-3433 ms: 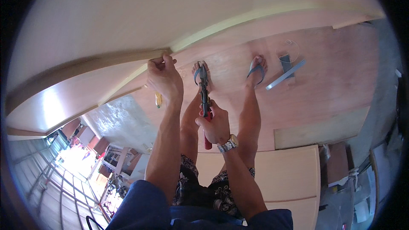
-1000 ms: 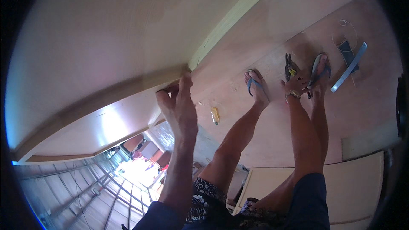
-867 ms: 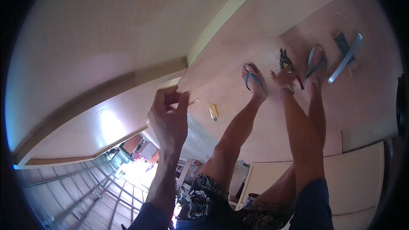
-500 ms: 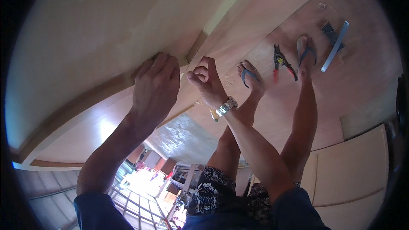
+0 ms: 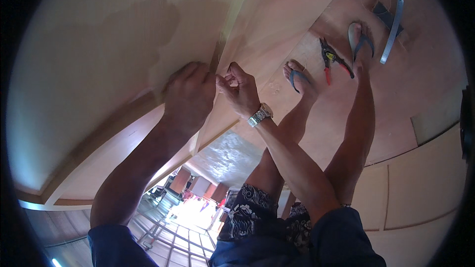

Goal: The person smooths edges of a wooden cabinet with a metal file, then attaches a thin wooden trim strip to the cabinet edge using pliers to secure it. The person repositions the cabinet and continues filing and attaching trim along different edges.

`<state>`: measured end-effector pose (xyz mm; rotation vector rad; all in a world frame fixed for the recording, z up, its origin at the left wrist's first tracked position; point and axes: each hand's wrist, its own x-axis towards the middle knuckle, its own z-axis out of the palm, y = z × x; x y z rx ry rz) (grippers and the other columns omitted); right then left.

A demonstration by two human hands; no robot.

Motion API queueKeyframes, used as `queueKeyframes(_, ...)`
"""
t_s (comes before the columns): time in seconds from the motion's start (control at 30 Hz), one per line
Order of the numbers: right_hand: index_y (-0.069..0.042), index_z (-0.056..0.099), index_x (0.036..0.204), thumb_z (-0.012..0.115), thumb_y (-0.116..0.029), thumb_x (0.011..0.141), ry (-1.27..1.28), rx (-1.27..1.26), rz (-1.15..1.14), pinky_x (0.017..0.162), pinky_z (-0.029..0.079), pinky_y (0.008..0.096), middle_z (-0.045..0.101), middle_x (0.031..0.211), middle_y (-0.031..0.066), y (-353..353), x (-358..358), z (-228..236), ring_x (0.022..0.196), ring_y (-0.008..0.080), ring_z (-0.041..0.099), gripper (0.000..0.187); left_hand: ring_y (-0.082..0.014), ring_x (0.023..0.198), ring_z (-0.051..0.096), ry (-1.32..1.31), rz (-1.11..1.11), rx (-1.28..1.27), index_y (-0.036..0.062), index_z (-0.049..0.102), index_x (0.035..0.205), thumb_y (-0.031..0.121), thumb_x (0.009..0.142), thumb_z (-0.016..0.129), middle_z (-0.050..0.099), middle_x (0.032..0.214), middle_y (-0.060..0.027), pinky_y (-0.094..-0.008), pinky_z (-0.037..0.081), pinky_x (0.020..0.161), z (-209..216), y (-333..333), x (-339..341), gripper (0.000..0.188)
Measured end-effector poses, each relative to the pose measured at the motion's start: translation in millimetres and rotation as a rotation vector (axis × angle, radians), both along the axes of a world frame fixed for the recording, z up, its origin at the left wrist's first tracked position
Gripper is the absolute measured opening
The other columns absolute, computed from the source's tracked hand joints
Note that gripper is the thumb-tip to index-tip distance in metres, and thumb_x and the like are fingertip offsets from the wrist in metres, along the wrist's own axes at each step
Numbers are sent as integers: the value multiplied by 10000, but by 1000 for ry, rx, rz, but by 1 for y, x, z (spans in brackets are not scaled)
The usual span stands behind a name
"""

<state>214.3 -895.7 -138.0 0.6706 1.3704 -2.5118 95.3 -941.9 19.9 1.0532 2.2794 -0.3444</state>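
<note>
My left hand (image 5: 190, 91) is closed, its knuckles up and its fingers curled down at the edge strip (image 5: 111, 143) of a large pale wooden panel (image 5: 114, 44). Whatever lies under those fingers is hidden. Close beside it, my right hand (image 5: 241, 90) has thumb and fingers bent together by the panel's corner, where a short upright wooden piece (image 5: 215, 59) meets a long board (image 5: 269, 15). I cannot make out anything between its fingertips. A metal watch (image 5: 261, 114) is on the right wrist.
Red-handled snips (image 5: 333, 61) lie on the floor between my sandalled feet. Farther right are a metal strip (image 5: 392, 29), a dark flat piece (image 5: 383, 14) and a thin curled wire. Pale panels (image 5: 410, 193) stand at the lower right; a bright grid of bars (image 5: 183, 240) shows at the bottom.
My right hand has come closer to the left, its fingers drawn more tightly together. The view has shifted slightly, and the left hand stays at the panel's edge.
</note>
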Motion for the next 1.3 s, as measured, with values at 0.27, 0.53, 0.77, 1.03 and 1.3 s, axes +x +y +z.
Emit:
queueKeyframes(0.27, -20, 561, 1032, 779, -282, 1034, -62, 7, -17, 728, 650, 376, 766, 871, 162, -7, 0, -1, 795, 245, 796, 341, -279, 1018, 680, 5, -24, -42, 54, 688, 845, 71, 769, 733, 636, 968, -110, -412, 583, 852, -9, 2, 3, 90)
queueKeyframes(0.53, -30, 534, 1050, 726, -317, 1070, -73, -42, 55, 776, 633, 387, 756, 885, 149, -6, 8, -9, 853, 223, 776, 346, -321, 1119, 676, -82, 45, -202, 21, 729, 951, 76, 831, 763, 672, 1077, -151, -418, 585, 959, -7, 10, 2, 137)
queueKeyframes(0.77, -31, 492, 1057, 642, -505, 1094, -201, -373, 8, 818, 600, 397, 677, 978, 116, -2, 8, 4, 887, 194, 683, 499, -383, 1197, 712, -161, 421, 30, 26, 701, 1273, 178, 933, 828, 723, 1274, -206, -443, 587, 1029, 79, 7, 65, 394)
queueKeyframes(1.03, 12, 390, 1182, 692, -419, 991, -638, -427, 119, 755, 579, 409, 624, 999, 171, 16, -38, 51, 888, 257, 669, 560, -234, 1293, 633, -82, 1723, 460, -21, 592, 1390, 158, 1012, 755, 675, 1355, -173, -386, 479, 1126, 38, -21, 91, 449)
queueKeyframes(1.3, -28, 426, 1194, 607, -279, 1017, -669, -252, 125, 855, 561, 435, 574, 1133, 132, 4, -41, 48, 1036, 201, 600, 357, -232, 1209, 691, 31, 2122, 973, -72, 679, 1232, 165, 1040, 687, 728, 1241, -172, -390, 527, 1089, -10, 19, 70, 305)
